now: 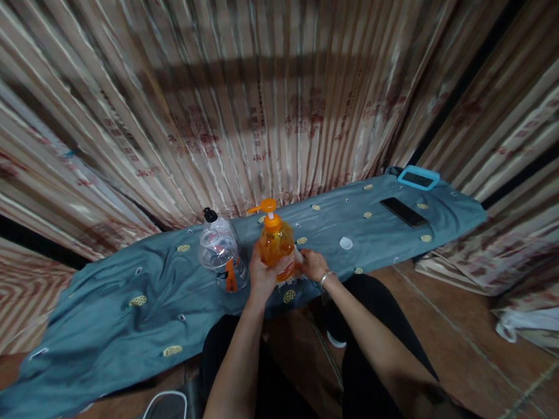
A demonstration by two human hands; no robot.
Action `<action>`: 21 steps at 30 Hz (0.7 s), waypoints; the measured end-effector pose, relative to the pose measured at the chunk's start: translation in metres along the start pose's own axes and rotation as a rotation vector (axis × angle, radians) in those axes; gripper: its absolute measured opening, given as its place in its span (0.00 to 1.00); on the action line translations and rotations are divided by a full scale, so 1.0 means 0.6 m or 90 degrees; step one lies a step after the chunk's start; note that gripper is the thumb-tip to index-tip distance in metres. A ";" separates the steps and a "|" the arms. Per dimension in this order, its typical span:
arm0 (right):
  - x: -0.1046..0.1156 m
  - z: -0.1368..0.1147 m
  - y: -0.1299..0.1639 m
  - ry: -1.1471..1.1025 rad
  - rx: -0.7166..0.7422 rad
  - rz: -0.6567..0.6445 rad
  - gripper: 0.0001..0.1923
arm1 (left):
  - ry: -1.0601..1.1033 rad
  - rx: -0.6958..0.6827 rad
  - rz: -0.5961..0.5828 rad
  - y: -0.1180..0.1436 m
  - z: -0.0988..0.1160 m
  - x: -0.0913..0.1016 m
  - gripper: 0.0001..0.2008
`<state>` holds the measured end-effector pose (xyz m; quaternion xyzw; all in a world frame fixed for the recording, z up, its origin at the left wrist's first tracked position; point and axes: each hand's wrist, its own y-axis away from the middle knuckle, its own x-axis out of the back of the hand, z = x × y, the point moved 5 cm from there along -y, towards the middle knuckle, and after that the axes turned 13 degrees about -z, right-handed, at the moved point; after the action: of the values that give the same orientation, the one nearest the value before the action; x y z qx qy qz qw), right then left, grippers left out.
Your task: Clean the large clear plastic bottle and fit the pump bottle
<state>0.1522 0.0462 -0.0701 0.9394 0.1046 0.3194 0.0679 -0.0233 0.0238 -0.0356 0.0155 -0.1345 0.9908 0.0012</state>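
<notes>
An orange pump bottle [281,235] with an orange pump head stands tilted slightly near the front edge of the cloth. My left hand [265,269] is wrapped round its lower left side. At the bottle's right side, my right hand [314,265] is closed, its fingers pressed together by a small whitish piece [299,258]; I cannot make out whether that is a label or something separate. Left of the pump bottle are clear plastic bottles, one with an orange and black label [230,274] and one behind it with a black top [210,215].
A blue-grey patterned cloth [247,302] covers the long low surface. On its right lie a dark phone [404,212], a blue-framed device [418,178] and a small white round piece [345,243]. Pleated curtains [265,110] hang close behind; tiled floor [435,314] shows below.
</notes>
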 end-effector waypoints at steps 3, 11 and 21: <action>0.002 0.003 0.000 -0.033 -0.026 -0.017 0.17 | 0.001 -0.001 0.032 0.000 0.003 0.012 0.33; 0.060 -0.006 0.042 -0.168 0.058 0.040 0.17 | -0.060 0.020 0.004 0.007 0.000 0.010 0.32; 0.035 -0.177 0.084 -0.023 0.364 0.111 0.23 | -0.038 0.006 -0.020 0.004 -0.001 -0.013 0.29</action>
<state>0.1111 0.0087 0.0354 0.9312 0.1078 0.2651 -0.2257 -0.0156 0.0219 -0.0371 0.0471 -0.1294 0.9904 0.0131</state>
